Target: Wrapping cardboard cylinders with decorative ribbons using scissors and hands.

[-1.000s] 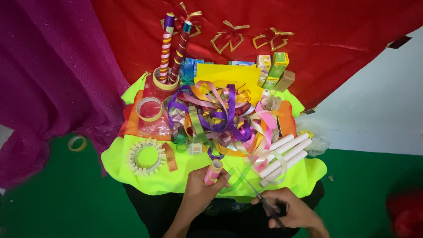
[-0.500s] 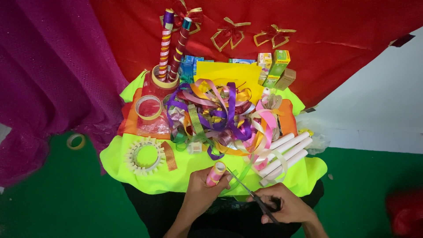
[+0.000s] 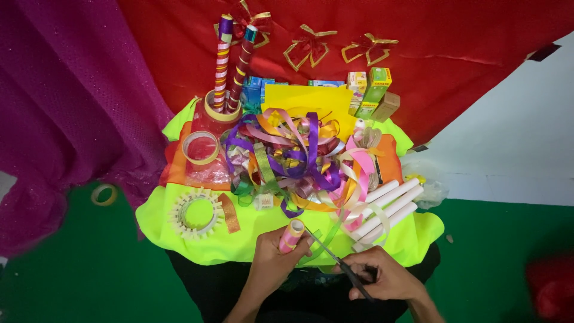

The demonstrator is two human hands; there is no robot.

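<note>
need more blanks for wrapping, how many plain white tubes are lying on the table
4, as far as shows: the white tubes lie side by side on the right of the yellow-green cloth, partly under pale ribbon. More may hide beneath the ribbon pile.

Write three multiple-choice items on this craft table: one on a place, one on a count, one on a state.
1. Where do the plain white tubes lie?
A. at the table's right edge
B. on the green floor
C. upright in the tape ring

2. How many striped tubes stand upright at the back?
A. one
B. two
C. four

3. What does the right hand hold?
A. scissors
B. a tape roll
C. nothing

Answers: 1 A, they lie side by side on the yellow cloth. 2 B, two stand in one ring. 3 A, the blades reach towards the pink tube in the left hand.
</note>
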